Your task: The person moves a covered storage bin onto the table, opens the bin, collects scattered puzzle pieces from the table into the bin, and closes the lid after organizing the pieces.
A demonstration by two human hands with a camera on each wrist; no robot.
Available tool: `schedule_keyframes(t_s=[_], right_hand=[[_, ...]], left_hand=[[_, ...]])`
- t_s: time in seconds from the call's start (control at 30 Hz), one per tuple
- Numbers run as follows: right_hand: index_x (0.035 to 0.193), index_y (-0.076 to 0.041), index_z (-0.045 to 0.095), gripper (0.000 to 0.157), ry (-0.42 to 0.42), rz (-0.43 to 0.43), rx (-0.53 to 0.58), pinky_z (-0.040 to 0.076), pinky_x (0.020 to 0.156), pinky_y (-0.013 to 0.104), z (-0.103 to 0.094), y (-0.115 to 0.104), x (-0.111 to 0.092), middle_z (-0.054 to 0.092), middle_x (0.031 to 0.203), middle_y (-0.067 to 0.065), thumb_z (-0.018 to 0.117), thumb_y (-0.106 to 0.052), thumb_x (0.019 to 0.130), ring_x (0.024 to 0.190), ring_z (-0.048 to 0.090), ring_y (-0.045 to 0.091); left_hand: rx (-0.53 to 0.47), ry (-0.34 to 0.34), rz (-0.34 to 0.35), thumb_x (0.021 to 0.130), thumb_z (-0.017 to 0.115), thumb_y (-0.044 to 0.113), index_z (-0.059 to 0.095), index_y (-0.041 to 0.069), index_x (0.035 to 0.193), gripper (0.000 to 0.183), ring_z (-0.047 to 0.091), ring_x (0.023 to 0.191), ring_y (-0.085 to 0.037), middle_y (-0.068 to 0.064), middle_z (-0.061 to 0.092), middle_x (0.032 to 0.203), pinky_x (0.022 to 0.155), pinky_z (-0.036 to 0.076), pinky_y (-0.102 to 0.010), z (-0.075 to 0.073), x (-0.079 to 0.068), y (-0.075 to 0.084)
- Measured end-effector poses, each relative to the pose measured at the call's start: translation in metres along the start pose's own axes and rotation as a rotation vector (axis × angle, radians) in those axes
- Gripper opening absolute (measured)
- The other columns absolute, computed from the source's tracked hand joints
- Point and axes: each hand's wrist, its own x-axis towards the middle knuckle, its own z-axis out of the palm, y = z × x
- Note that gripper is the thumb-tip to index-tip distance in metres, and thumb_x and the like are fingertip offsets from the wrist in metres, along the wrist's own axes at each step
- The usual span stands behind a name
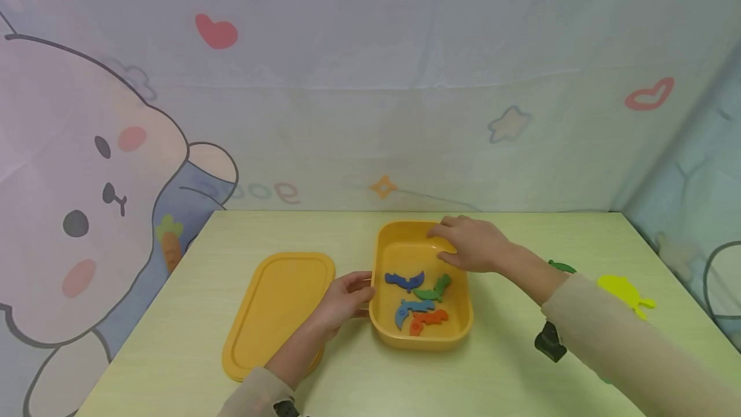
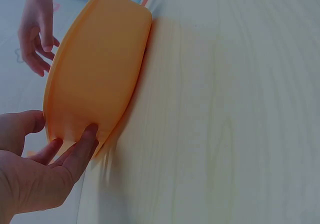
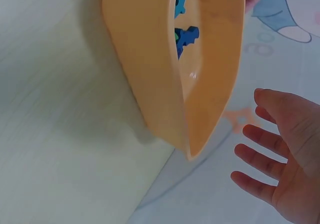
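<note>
At five o'clock in the head view, the smooth plastic tub (image 1: pixel 405 255) is glinting faintly; at seven, the plastic lid (image 1: pixel 278 314) is looking matt. The backdrop (image 1: pixel 359 114) at twelve is showing matt, creased cloth; the tabletop (image 1: pixel 347 381) at six, smooth wood grain.

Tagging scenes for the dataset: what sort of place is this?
Probably a small indoor tabletop play or recording setup: a pale table, a cartoon-printed cloth hanging behind it, and a yellow box holding small, colourful toy-like pieces.

Cartoon-printed backdrop (image 1: pixel 359 108) behind pale table (image 1: pixel 173 352)
</note>
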Motion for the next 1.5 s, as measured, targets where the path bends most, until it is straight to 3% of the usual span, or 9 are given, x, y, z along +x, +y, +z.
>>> schedule_keyframes(t_s=[1.0, 1.23, 1.5], right_hand=[[0.111, -0.013, 0.062, 0.032, 0.034, 0.085, 0.019, 0.053, 0.063, 0.036, 0.011, 0.053, -0.064, 0.061, 0.103, 0.008, 0.068, -0.023, 0.081, 0.083, 0.059, 0.024], [0.109, -0.011, 0.062, 0.033, 0.043, 0.114, 0.041, 0.047, 0.051, 0.027, 0.017, 0.054, -0.085, 0.060, 0.099, 0.008, 0.071, -0.021, 0.079, 0.074, 0.058, 0.020], [0.110, -0.010, 0.062, 0.035, 0.047, 0.176, 0.051, 0.050, 0.053, 0.029, 0.025, 0.055, -0.105, 0.061, 0.101, 0.010, 0.071, -0.022, 0.078, 0.074, 0.059, 0.020]], left_hand=[[-0.009, -0.015, 0.004, 0.093, 0.050, 0.011, 0.038, -0.003, 0.136, 0.047, 0.057, 0.107, -0.034, -0.025, 0.047, 0.131, 0.077, 0.055, -0.036, -0.001, -0.001, 0.001], [-0.007, -0.011, 0.003, 0.093, 0.051, 0.012, 0.039, -0.003, 0.136, 0.047, 0.058, 0.106, -0.033, -0.025, 0.047, 0.131, 0.078, 0.055, -0.037, 0.000, -0.001, 0.001], [-0.008, -0.009, 0.000, 0.093, 0.051, 0.012, 0.039, -0.003, 0.136, 0.047, 0.058, 0.106, -0.034, -0.025, 0.047, 0.131, 0.078, 0.055, -0.037, 0.000, -0.001, 0.002]])
